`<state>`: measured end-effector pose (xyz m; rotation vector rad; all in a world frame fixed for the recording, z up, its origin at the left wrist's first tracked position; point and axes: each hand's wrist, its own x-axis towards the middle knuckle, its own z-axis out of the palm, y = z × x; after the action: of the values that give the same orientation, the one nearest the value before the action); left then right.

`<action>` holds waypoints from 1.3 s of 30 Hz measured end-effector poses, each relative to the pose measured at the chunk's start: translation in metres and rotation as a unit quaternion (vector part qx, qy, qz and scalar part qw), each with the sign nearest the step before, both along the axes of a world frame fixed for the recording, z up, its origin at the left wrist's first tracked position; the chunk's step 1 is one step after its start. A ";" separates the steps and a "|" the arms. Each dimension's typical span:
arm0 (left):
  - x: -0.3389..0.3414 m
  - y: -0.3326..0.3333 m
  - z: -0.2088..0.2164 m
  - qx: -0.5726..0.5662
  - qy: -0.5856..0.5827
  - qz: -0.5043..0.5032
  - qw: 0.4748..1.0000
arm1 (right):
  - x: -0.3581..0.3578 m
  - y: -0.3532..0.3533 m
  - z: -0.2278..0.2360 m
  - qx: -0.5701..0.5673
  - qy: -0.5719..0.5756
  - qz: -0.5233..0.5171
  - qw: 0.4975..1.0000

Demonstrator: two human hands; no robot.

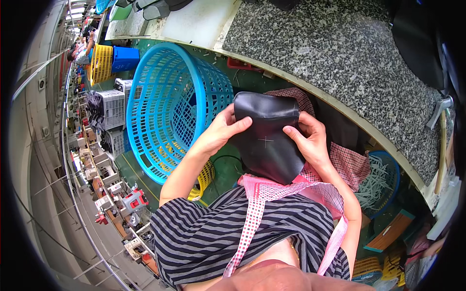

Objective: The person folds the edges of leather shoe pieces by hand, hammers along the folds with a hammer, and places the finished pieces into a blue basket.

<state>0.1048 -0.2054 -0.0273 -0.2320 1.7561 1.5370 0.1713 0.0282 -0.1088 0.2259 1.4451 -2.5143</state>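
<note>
A black, shiny leather-like piece (269, 157) hangs between my two hands, in front of the apron. It is folded or stitched along its upper part, with a seam near the top right, and a small pale cross mark shows on its face. My left hand (221, 131) grips its left edge, thumb on the front and fingers hidden behind. On the right edge, my right hand (310, 140) pinches it with the thumb in front and the fingers curled at the side.
A large blue plastic basket (199, 82) stands to the left. Ahead and right runs a speckled stone worktop (320, 53) with a hammer (440, 111) at its right end. Beneath it, a blue basket (395, 167) holds pale strips. Yellow basket (101, 63) and blue bin (125, 58) stand far left.
</note>
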 end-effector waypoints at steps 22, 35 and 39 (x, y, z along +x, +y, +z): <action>-0.052 0.079 0.035 0.330 -0.035 0.100 0.938 | -0.074 0.040 0.090 -0.158 0.055 -0.014 0.986; -0.089 0.139 0.046 0.224 0.182 -0.021 0.957 | -0.090 0.099 0.109 -0.026 0.029 -0.038 0.999; -0.098 0.146 0.035 0.283 0.139 -0.033 0.948 | -0.098 0.102 0.105 -0.005 0.083 -0.046 0.995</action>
<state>0.0066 -0.0591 0.0076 0.3430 1.4230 2.0218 0.0736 0.1303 -0.0034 0.0855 1.5153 -2.6695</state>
